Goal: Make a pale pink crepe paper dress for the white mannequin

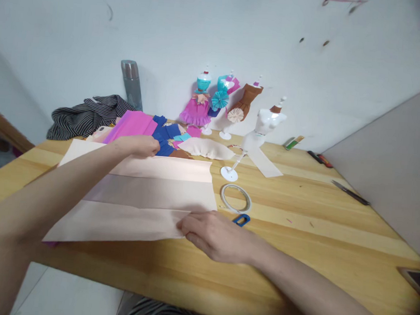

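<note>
A large pale pink sheet of paper (144, 198) lies creased in bands on the wooden table (296, 261). My left hand (138, 146) reaches to the sheet's far edge, with its fingers curled on the paper there. At the near right corner of the sheet rests my right hand (213, 235), its fingertips closed on the folded paper edge.
Behind the sheet lie pink (130, 126) and blue paper pieces (164, 133). Small mannequins in paper dresses (199, 103) and a bare white one (259, 132) stand by the wall. A tape roll (236, 198), blue clip (241, 220), metal bottle (131, 83), striped cloth (86, 114) and scissors (350, 193) are near.
</note>
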`<state>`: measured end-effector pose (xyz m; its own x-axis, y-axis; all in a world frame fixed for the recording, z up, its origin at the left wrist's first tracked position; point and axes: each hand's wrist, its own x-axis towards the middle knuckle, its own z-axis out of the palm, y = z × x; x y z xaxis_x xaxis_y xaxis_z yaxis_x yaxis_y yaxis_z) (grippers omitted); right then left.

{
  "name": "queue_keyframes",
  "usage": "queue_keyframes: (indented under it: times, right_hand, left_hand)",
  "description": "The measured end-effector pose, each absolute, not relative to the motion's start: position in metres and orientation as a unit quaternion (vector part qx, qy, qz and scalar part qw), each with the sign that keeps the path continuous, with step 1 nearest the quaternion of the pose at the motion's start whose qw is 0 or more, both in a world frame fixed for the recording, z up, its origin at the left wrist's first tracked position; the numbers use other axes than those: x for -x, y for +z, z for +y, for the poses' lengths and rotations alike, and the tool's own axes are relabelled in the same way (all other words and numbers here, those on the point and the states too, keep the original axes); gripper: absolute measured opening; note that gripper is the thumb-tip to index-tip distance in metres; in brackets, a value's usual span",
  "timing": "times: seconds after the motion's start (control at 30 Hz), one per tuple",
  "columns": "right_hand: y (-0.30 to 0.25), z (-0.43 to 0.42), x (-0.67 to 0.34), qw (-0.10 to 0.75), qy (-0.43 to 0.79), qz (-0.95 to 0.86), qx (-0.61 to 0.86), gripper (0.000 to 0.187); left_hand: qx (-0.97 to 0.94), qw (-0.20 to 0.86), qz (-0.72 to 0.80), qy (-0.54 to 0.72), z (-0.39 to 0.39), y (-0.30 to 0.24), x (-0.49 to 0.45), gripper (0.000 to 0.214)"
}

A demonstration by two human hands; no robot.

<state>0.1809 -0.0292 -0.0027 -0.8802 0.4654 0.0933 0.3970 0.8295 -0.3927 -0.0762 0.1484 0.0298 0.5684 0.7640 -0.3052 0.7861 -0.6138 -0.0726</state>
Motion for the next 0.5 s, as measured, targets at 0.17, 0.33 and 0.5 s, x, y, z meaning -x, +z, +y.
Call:
queue_keyframes:
  times: [0.17, 0.33, 0.5]
  right_hand:
    - [0.007, -0.011, -0.184, 0.098, 0.308, -0.906, 0.272, 0.020]
    - [0.009, 0.003, -0.187, 0.135, 0.345, -0.879, 0.301, 0.017]
    - [0.010, -0.003, -0.184, 0.121, 0.370, -0.868, 0.309, 0.017]
  left_hand:
    - [-0.891, 0.036, 0.448, -0.064, 0.116, 0.039, 0.070, 0.033]
    - [-0.872, 0.246, 0.395, -0.149, 0.055, 0.062, 0.071, 0.037]
    - [-0.879, 0.175, 0.377, -0.236, 0.007, 0.048, 0.081, 0.032]
